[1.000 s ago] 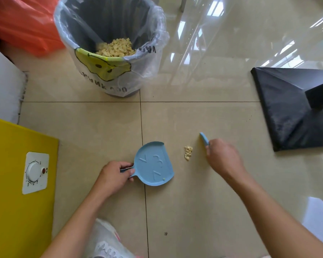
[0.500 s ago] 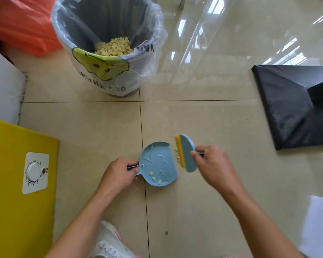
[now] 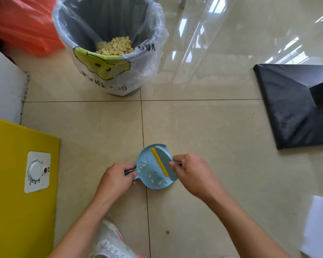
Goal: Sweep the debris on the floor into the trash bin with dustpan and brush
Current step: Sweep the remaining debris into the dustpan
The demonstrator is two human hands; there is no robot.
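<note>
A small light-blue dustpan (image 3: 146,171) lies flat on the beige tiled floor, its handle gripped by my left hand (image 3: 116,178). My right hand (image 3: 191,174) holds a blue brush (image 3: 163,163) with yellow bristles, laid across the pan's right side. Several pale yellow debris bits (image 3: 157,180) are scattered inside the pan. The trash bin (image 3: 108,47), lined with a clear bag and partly filled with the same pale debris, stands on the floor beyond the pan.
A yellow box (image 3: 17,183) with a white dial sits at the left. A black square stand base (image 3: 295,105) lies at the right. An orange bag (image 3: 21,23) is behind the bin. My shoe (image 3: 110,243) shows at the bottom.
The brush has swept leftward from the floor onto the dustpan. The little debris pile that lay on the floor is now scattered inside the pan. My left hand kept its grip.
</note>
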